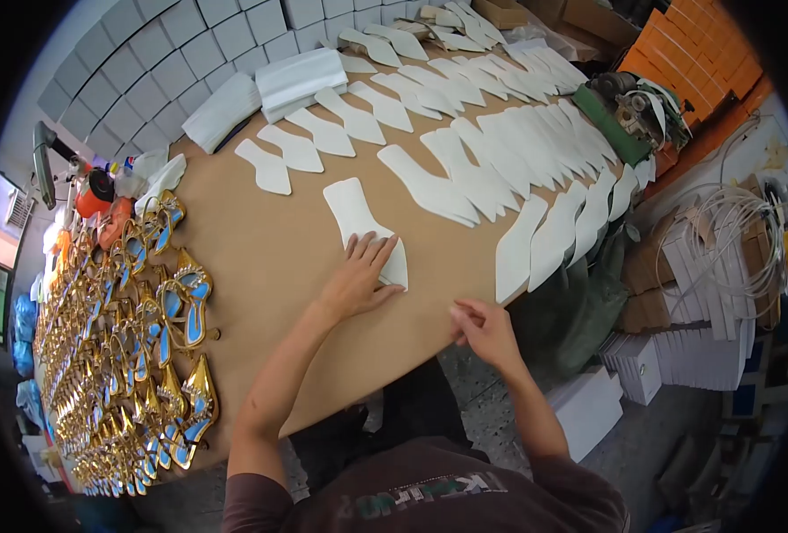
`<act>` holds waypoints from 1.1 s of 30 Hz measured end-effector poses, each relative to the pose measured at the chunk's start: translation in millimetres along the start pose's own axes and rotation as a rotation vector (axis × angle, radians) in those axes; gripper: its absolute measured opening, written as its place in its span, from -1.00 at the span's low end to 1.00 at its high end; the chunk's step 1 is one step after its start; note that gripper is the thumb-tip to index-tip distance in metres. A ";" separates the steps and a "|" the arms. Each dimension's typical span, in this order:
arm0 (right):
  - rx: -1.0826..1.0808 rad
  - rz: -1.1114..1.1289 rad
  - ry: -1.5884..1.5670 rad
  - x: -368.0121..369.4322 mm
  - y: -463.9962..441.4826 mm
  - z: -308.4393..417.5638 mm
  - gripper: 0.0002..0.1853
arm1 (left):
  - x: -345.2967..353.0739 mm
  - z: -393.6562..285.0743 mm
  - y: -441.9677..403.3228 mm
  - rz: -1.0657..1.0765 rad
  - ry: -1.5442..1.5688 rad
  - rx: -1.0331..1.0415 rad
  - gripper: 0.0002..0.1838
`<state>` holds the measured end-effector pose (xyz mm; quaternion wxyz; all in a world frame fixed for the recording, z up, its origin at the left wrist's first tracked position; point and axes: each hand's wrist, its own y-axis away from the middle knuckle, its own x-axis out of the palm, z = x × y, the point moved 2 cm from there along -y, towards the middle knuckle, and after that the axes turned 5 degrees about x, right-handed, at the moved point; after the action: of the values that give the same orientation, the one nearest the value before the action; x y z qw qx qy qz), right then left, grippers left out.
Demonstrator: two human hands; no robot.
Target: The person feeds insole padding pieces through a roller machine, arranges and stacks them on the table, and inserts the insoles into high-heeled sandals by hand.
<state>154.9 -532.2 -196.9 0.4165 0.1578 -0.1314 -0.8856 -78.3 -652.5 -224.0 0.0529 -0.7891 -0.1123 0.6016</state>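
Observation:
My left hand [358, 277] lies with its fingers spread on a white insole-shaped piece [349, 202], pressing its lower part against the brown tabletop [274, 235]. The wider end of that piece points away from me. Off to the right, my right hand [484, 330] hovers by the table's near edge, its fingers curled in. Whatever it may hold is hidden or too small to make out. The closest other pieces to it are white insole-shaped pieces [520, 249] along the table's right edge.
Overlapping rows of white pieces [491, 160] cover the far right. Gold heeled sandals [181, 302] with blue insoles crowd the left. White boxes [172, 80] line the back; a small machine [647, 111] stands far right. Stacked cartons [696, 355] and coiled white cord [744, 226] are beyond the right edge.

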 end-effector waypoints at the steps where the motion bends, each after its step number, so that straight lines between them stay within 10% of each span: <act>1: 0.077 -0.029 -0.139 11.3 -5.5 -2.7 -0.63 | 0.5 -5.0 9.2 -0.060 0.088 -0.057 -0.29; 7: 0.211 0.044 -0.490 75.3 -51.7 -0.6 -0.66 | 3.7 -34.7 24.7 -0.349 0.466 -0.260 -0.39; 14: -0.299 -0.123 0.225 75.9 -49.0 28.3 -0.84 | -18.5 -59.8 51.7 -0.649 0.385 -0.306 -0.46; 22: -0.630 -0.260 -0.025 -105.1 -145.8 168.7 -0.63 | -6.8 -99.2 141.0 -0.345 0.213 -0.510 -0.34; 30: -0.305 -0.389 -0.469 -238.2 -284.5 89.0 -0.55 | 2.2 -104.7 132.0 -0.162 0.013 -0.585 -0.35; 32: 0.067 -0.807 0.489 -238.1 -281.7 62.7 -0.36 | 3.3 -103.0 131.1 -0.164 0.029 -0.558 -0.37; 33: -0.072 -0.960 0.756 -236.3 -271.6 58.0 -0.36 | 4.0 -103.9 132.4 -0.168 0.035 -0.556 -0.37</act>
<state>85.7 -174.3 -202.5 -0.0060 0.4886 0.1414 -0.8609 37.6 -774.5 -228.6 -0.1137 -0.7714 -0.3368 0.5278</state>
